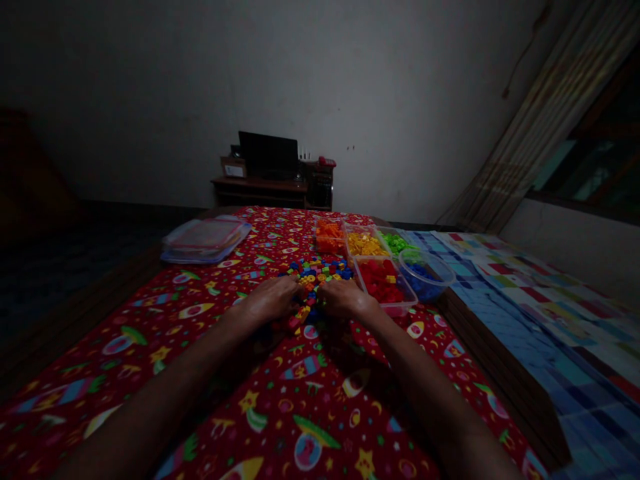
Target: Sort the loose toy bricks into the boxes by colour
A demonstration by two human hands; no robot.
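A loose pile of small toy building blocks [320, 270] in mixed colours lies on the red patterned cloth [300, 413]. My left hand [274, 297] is at the pile's left edge, its fingers curled inward against the blocks. On the opposite side, my right hand [344, 297] bends down with closed fingers, close beside the container of red blocks [384, 281]. The fingertips of both hands are partly hidden and the light is dim, so whatever they pinch cannot be made out. A few yellow and red blocks lie just in front of and between my hands.
Behind my right hand stand clear containers of orange blocks [330, 237], yellow blocks [367, 244] and green blocks [395, 243]. A round tub [440, 273] holds blue blocks. Stacked lids [207, 239] lie at the left. Farther back is a desk with a monitor [269, 155].
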